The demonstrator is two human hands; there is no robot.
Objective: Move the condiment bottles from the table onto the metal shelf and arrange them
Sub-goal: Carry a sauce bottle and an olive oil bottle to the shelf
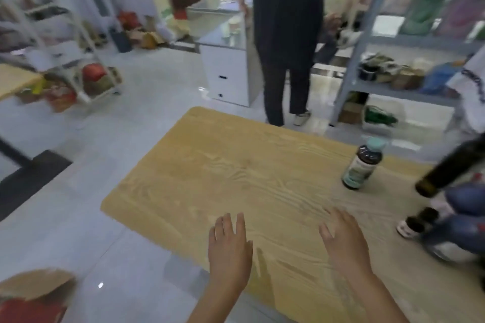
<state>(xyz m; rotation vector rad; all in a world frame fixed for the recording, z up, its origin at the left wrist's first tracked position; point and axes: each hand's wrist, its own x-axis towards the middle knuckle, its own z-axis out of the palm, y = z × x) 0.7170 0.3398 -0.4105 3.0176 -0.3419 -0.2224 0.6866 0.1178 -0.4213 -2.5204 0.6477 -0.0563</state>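
Note:
A dark bottle with a pale teal cap and label [363, 165] stands upright on the wooden table [210, 170] at its far right. A tall dark green bottle [451, 168] leans at the right edge of view, and a small dark bottle [420, 221] lies beside blue packaging below it. My left hand [229, 246] and my right hand [342, 238] hover over the near part of the table, fingers straight and spread, holding nothing. The grey metal shelf [367, 34] stands beyond the table at the right.
A person in dark clothes [286, 34] stands between the table and the shelf. A white cabinet [228, 73] sits behind the table. A white rack with goods [78, 68] is at the left. The shelf's lower levels hold bags and boxes.

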